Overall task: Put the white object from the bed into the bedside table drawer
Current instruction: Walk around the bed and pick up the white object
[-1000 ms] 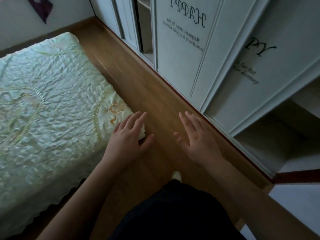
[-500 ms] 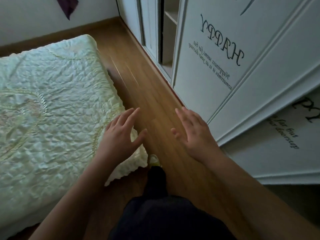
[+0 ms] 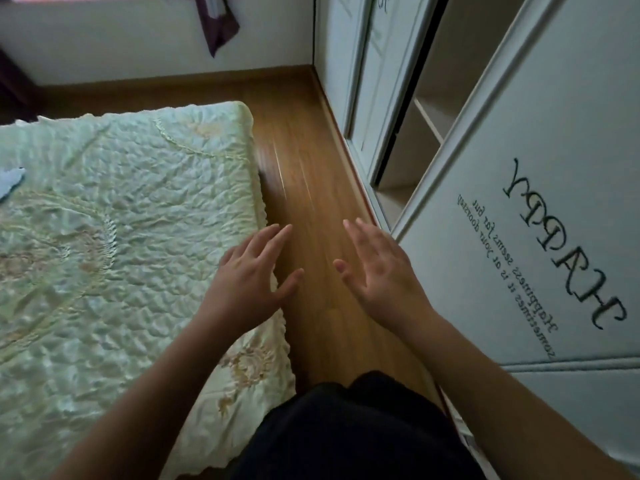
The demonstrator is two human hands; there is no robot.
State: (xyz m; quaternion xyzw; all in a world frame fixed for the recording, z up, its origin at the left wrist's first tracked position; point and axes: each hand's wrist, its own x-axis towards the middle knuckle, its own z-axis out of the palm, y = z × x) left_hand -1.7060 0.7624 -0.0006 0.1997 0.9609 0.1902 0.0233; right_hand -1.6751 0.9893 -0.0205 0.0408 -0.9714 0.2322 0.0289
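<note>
A pale object (image 3: 10,181), white to light blue, lies on the bed (image 3: 114,237) at the far left edge of the view, only partly in frame. My left hand (image 3: 249,278) hovers over the bed's right edge with fingers spread and nothing in it. My right hand (image 3: 377,271) is held out over the wooden floor beside it, also spread and holding nothing. Both hands are far from the pale object. No bedside table or drawer is in view.
A narrow strip of wooden floor (image 3: 311,174) runs between the bed and a white wardrobe (image 3: 519,168) with a sliding door lettered "HAPPY"; a gap shows open shelves (image 3: 422,133). A dark cloth (image 3: 218,26) hangs on the far wall.
The view has moved forward along the bed and tilted up, bringing the far wall and the pale object into frame. Both hands stay spread in front of me.
</note>
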